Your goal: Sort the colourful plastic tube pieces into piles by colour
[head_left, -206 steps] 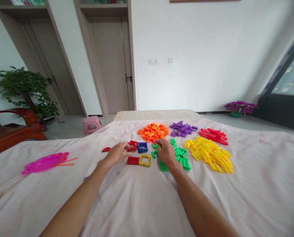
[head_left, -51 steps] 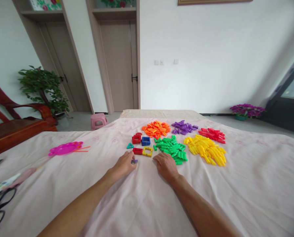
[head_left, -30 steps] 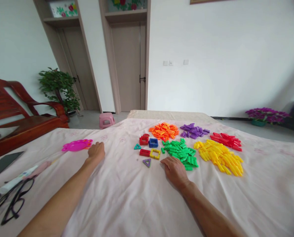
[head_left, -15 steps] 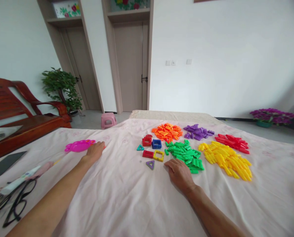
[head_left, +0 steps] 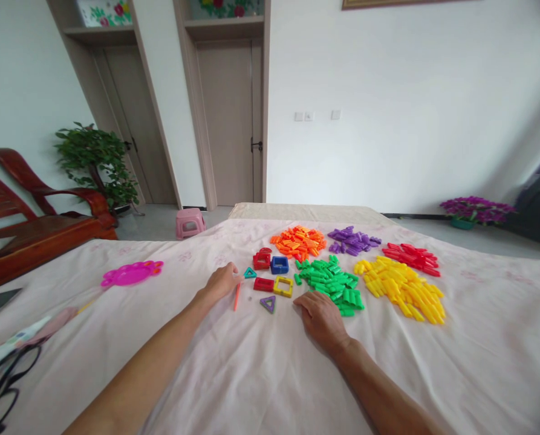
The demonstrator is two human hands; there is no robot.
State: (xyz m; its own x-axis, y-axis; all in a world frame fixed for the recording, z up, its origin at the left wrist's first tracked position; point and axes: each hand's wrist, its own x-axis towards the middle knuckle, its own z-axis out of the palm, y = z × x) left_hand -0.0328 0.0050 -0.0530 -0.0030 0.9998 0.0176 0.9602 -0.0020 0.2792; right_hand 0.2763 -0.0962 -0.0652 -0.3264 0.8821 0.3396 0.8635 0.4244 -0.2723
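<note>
My left hand (head_left: 223,283) is closed, its fingertips pinching a thin orange stick (head_left: 236,297) that points down towards the cloth. Just right of those fingertips lies a teal triangle frame (head_left: 250,273). My right hand (head_left: 319,317) rests palm down on the cloth, fingers loosely bent, beside a pile of green plastic pieces (head_left: 331,279); its palm side is hidden. Between the hands are a red square tile (head_left: 263,284), a yellow square frame (head_left: 289,287) and a purple triangle frame (head_left: 268,304). Behind them stand a red block (head_left: 261,261) and a blue block (head_left: 279,264).
Orange pieces (head_left: 299,243), purple pieces (head_left: 354,240), red pieces (head_left: 412,258) and yellow pieces (head_left: 401,287) form piles on the right. At left lie a magenta tray (head_left: 133,274) and black glasses (head_left: 6,386). A pink stool (head_left: 190,223) stands beyond the cloth-covered table.
My left hand has moved right, from beside the magenta tray to near the teal triangle, with the orange stick now showing. My right hand stays by the green pile. The view has shifted slightly right.
</note>
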